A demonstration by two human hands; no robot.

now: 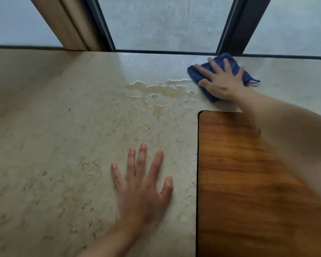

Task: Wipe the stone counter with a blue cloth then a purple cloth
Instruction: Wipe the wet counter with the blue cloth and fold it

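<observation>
Blue cloth (211,71) bunched on stone counter (63,127) at far right, near window frame (235,25); long axis run diagonally, far-right to near-left. Right hand (222,80) laid flat on cloth, fingers spread, arm extended. Left hand (143,184) pressed flat on counter, fingers splayed, nothing held.
</observation>
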